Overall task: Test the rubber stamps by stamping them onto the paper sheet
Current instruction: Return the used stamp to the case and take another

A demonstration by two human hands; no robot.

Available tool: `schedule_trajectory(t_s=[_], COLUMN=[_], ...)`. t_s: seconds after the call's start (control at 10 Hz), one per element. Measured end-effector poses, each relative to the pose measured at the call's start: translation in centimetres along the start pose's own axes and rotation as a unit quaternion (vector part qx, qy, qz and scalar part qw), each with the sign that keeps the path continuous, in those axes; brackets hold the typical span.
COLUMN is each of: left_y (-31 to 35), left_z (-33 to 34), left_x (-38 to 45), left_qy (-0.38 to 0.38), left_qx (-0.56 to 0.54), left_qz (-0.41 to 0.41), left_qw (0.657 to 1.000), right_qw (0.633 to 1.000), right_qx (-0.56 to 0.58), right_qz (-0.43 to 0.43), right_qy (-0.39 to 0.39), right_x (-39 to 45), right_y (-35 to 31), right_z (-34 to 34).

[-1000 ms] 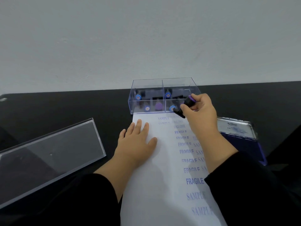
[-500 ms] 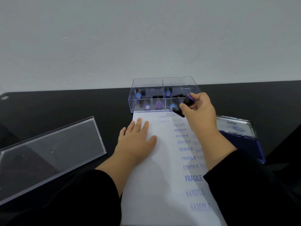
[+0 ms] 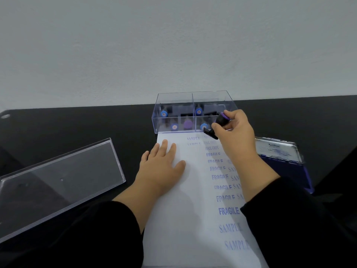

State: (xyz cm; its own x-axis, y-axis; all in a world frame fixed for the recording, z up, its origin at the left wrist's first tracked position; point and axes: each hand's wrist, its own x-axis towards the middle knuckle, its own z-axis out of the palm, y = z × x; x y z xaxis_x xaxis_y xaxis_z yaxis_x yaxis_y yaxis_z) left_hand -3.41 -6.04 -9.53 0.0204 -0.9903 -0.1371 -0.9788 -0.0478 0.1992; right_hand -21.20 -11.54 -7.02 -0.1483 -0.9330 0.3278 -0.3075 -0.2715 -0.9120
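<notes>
You're gripping a stamp (image 3: pixel 220 122) in your right hand (image 3: pixel 234 130), left hand (image 3: pixel 161 163) lying flat, fingers straight, on the paper (image 3: pixel 193 219) already carrying many prints, more stamps waiting in the box (image 3: pixel 193 113).

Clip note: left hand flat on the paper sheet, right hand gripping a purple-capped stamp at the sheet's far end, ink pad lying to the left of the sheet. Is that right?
One detail is off. In the head view the ink pad lies to the right of the paper sheet, beside the right forearm; the clear lid is what sits on the left. The rest holds: left hand flat on the sheet, right hand gripping the purple-capped stamp at the far end.
</notes>
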Motion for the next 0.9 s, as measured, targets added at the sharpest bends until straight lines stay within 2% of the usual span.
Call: schedule_trajectory(t_s=[0.9], left_y=[0.0], left_z=[-0.1], left_x=[0.0], left_qy=[-0.011], left_qx=[-0.001], left_qz=[-0.002], left_qw=[1.0], right_qw=[1.0], right_qx=[-0.018], right_qz=[0.016], right_qy=[0.007], right_x=[-1.3], right_y=[-0.8], right_z=[-1.7])
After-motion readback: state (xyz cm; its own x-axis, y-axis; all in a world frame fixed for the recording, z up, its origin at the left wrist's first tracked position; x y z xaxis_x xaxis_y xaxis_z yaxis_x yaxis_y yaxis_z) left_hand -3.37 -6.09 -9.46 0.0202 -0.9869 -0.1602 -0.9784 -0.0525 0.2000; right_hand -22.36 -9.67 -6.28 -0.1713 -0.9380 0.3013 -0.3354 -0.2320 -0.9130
